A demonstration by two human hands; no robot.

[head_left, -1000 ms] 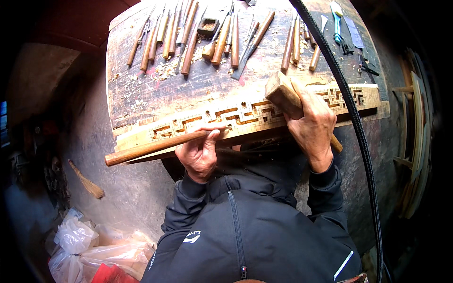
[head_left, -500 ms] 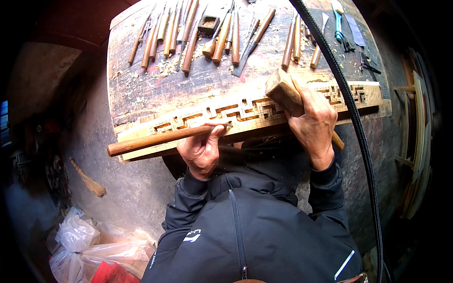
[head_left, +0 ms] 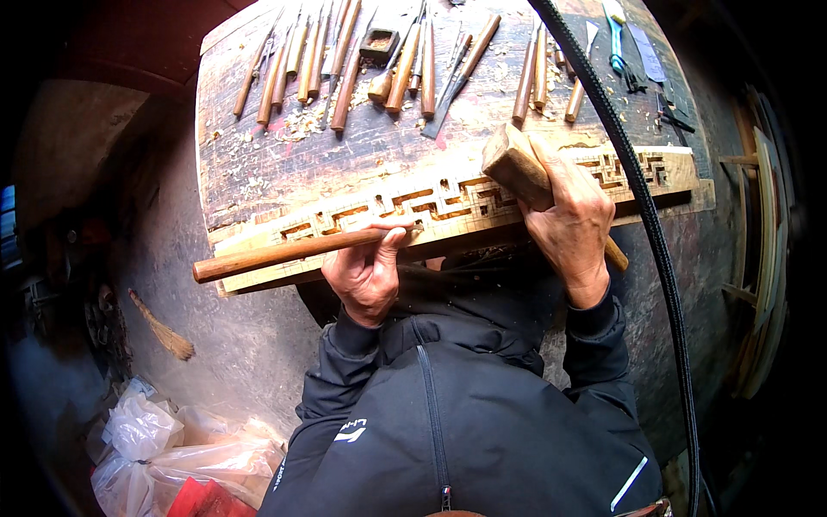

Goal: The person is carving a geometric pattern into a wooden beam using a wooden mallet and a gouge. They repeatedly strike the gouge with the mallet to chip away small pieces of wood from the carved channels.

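A long pale board [head_left: 258, 257] carved with an angular fretwork pattern lies along the near edge of the workbench. My left hand [head_left: 363, 277] is closed around a chisel [head_left: 276, 254] near its tip; the brown wooden handle slants out to the left, and the tip meets the board by the carved slots. My right hand [head_left: 570, 215] grips a wooden mallet [head_left: 517, 168], its blocky head over the board's middle right and its handle end showing below the hand. The mallet and the chisel are apart.
Several wooden-handled carving tools [head_left: 345, 95] lie along the bench's far side, with a small dark box [head_left: 379, 45] among them. Wood chips dot the worn workbench [head_left: 345, 168]. A black braided cable [head_left: 633, 164] crosses the right side. A broom [head_left: 162, 327] and plastic bags [head_left: 172, 448] are at left.
Almost nothing differs. The chisel handle and my left hand have shifted very slightly left, and the mallet head sits a touch further left.
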